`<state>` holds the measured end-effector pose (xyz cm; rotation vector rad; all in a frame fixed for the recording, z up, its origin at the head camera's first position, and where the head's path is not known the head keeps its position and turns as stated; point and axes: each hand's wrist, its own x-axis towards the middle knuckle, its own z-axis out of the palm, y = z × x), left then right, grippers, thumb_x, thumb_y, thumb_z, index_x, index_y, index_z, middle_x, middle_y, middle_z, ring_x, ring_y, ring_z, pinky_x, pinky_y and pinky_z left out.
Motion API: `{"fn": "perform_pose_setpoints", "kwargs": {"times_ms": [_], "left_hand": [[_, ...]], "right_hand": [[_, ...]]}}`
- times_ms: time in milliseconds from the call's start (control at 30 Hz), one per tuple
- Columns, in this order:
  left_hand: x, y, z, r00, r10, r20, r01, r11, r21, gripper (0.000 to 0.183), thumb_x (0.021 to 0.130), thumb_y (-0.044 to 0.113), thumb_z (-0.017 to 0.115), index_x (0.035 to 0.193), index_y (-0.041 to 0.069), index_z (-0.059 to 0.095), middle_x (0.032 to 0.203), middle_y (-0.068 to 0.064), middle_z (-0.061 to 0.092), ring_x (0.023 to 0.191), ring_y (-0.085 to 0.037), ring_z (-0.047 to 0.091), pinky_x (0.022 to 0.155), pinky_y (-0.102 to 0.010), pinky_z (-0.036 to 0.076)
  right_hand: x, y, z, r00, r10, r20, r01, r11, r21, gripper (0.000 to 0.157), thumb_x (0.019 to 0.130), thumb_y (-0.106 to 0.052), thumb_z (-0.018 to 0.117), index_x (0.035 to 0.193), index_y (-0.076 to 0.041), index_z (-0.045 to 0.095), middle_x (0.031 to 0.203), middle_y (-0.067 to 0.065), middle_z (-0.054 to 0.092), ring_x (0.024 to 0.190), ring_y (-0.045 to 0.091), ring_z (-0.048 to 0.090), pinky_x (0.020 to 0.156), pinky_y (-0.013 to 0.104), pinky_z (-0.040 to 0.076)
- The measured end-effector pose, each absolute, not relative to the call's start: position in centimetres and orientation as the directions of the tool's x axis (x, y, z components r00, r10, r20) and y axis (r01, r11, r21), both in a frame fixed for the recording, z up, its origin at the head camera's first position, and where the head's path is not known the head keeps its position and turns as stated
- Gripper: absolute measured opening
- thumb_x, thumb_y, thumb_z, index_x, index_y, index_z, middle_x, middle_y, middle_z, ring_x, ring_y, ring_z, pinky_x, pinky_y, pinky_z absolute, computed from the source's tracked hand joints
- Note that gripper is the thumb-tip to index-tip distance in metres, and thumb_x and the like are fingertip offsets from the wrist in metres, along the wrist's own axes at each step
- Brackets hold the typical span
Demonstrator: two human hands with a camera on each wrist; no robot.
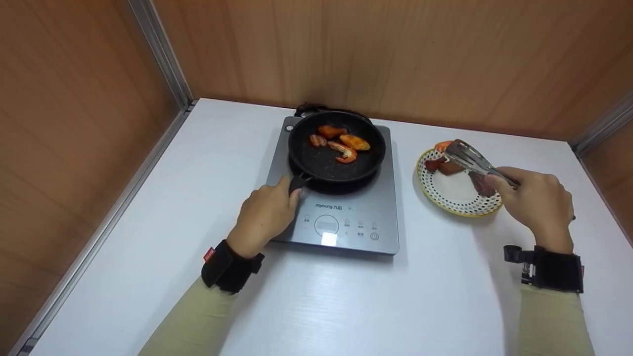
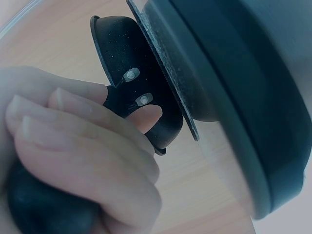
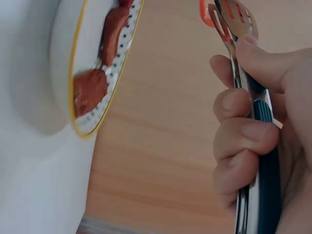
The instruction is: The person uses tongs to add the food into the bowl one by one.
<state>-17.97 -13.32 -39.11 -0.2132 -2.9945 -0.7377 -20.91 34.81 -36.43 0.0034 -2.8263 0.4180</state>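
My left hand point(image 1: 264, 212) grips the black handle point(image 1: 298, 182) of a frying pan point(image 1: 316, 165), its fingers wrapped round it in the left wrist view. The pan is over a grey induction cooker point(image 1: 346, 237). Inside lie a curled shrimp point(image 1: 346, 153), a yellow-orange piece point(image 1: 355, 142), a reddish-brown piece point(image 1: 331, 131) and a small striped piece point(image 1: 318, 141). My right hand point(image 1: 539, 202) holds slotted metal tongs point(image 1: 470, 157) above a dotted plate point(image 1: 452, 195). An orange-red piece point(image 3: 205, 12) shows at the tongs' tips; I cannot tell whether they pinch it.
On the yellow-rimmed plate are a dark red-brown piece of food point(image 1: 480, 185) and a brown piece point(image 1: 450, 168). A black cord point(image 1: 309, 108) lies behind the pan. Wood-patterned panels point(image 1: 395, 59) stand at the back and sides of the white table point(image 1: 198, 163).
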Motion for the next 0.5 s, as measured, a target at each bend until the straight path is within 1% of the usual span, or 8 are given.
{"fn": "perform_pose_setpoints", "kwargs": {"times_ms": [133,267,367,500], "left_hand": [[-18.0,-13.2,-39.0,-0.991,0.116,0.069,0.135,0.875,0.466,0.035,0.112,0.033,0.054,0.128,0.003,0.062,0.091,-0.024,0.073,0.078,-0.038,0.072,0.060,-0.050,0.052],[-18.0,-13.1,-39.0,-0.991,0.114,0.067,0.132,0.883,0.450,0.038,0.113,0.034,0.053,0.129,0.001,0.062,0.094,-0.026,0.074,0.082,-0.040,0.074,0.062,-0.051,0.054],[-18.1,-13.1,-39.0,-0.991,0.113,0.069,0.132,0.888,0.439,0.040,0.113,0.035,0.053,0.129,0.000,0.062,0.097,-0.028,0.074,0.086,-0.043,0.075,0.063,-0.052,0.056],[-18.1,-13.2,-39.1,-0.992,0.110,0.066,0.128,0.886,0.445,0.038,0.113,0.035,0.052,0.127,0.001,0.062,0.096,-0.027,0.074,0.085,-0.042,0.074,0.064,-0.053,0.056]], "right_hand": [[-20.7,33.1,-36.0,-0.947,0.017,0.322,-0.079,0.956,-0.283,0.046,0.104,-0.048,0.066,0.131,-0.011,0.076,0.096,0.023,0.076,0.075,0.036,0.056,0.054,0.043,0.035],[-20.7,31.1,-36.1,-0.922,-0.027,0.386,-0.140,0.953,-0.268,0.040,0.102,-0.044,0.071,0.127,-0.013,0.079,0.090,0.022,0.075,0.071,0.039,0.059,0.050,0.045,0.035],[-20.8,29.3,-36.2,-0.901,-0.071,0.429,-0.194,0.949,-0.251,0.037,0.099,-0.043,0.075,0.124,-0.017,0.080,0.082,0.018,0.074,0.067,0.038,0.058,0.047,0.045,0.033],[-21.2,26.8,-36.1,-0.887,-0.119,0.446,-0.248,0.938,-0.242,0.037,0.098,-0.043,0.077,0.123,-0.017,0.081,0.072,0.012,0.070,0.063,0.033,0.053,0.047,0.042,0.032]]}}
